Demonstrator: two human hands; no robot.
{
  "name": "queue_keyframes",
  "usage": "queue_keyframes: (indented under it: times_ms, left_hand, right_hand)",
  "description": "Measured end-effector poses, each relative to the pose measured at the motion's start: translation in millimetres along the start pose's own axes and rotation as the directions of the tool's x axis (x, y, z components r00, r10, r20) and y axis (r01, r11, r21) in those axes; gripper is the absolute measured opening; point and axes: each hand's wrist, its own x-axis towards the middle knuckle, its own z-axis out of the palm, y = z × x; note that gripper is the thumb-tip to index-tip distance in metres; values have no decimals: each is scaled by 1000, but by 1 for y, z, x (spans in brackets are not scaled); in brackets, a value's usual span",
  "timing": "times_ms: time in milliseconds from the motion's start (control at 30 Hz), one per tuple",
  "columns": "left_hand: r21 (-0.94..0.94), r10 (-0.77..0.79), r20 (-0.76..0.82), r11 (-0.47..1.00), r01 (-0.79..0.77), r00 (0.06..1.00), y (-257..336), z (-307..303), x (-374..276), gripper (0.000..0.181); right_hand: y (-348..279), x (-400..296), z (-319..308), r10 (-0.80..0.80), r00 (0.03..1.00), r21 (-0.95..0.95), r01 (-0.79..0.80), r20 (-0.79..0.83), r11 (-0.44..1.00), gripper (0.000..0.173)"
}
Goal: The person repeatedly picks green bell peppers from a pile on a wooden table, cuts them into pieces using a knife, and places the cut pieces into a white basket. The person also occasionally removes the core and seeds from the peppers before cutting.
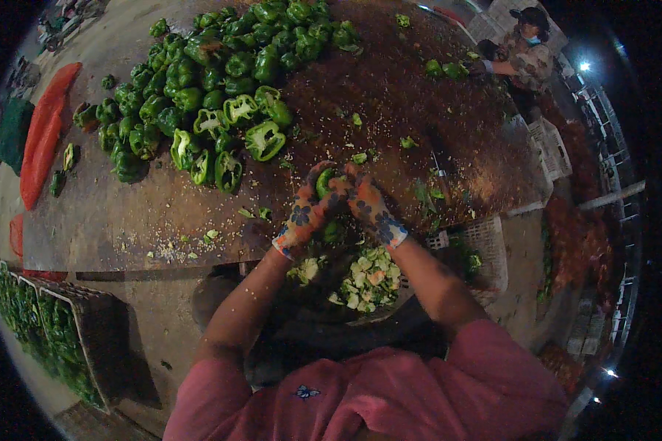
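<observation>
Both hands wear orange patterned gloves and meet over the near edge of a brown table [331, 105]. My left hand [308, 206] is closed around a green bell pepper [325, 183]. My right hand [370, 206] is right beside it, its fingertips near the same pepper; whether they grip anything is hidden. Another green piece [332, 231] shows below the hands. Under them, beyond the table edge, lie pale green pepper scraps [369, 281]. Cut pepper halves [265, 141] lie to the left of the hands, in front of a big heap of whole green peppers [187, 77].
Seeds and scraps litter the table. A thin light-coloured tool [439, 165] lies right of the hands. A crate [491, 253] stands below the table at right, crates of green peppers [49, 325] at lower left. A masked person [529, 60] works at the far right.
</observation>
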Motion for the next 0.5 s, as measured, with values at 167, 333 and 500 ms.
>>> queue_keyframes:
  times_ms: [167, 333, 500]
  left_hand:
    - [248, 5, 31, 969, -12, 999, 7, -7, -2, 49]
    - [430, -49, 112, 903, -3, 992, 22, 14, -5, 53]
    - [658, -21, 244, 738, -150, 969, 6, 14, -3, 60]
  right_hand:
    - [12, -17, 7, -379, 920, 62, 386, -103, 920, 51]
    - [14, -30, -22, -241, 957, 752, 39, 162, 658, 44]
    - [9, -55, -36, -519, 849, 647, 339, 102, 683, 32]
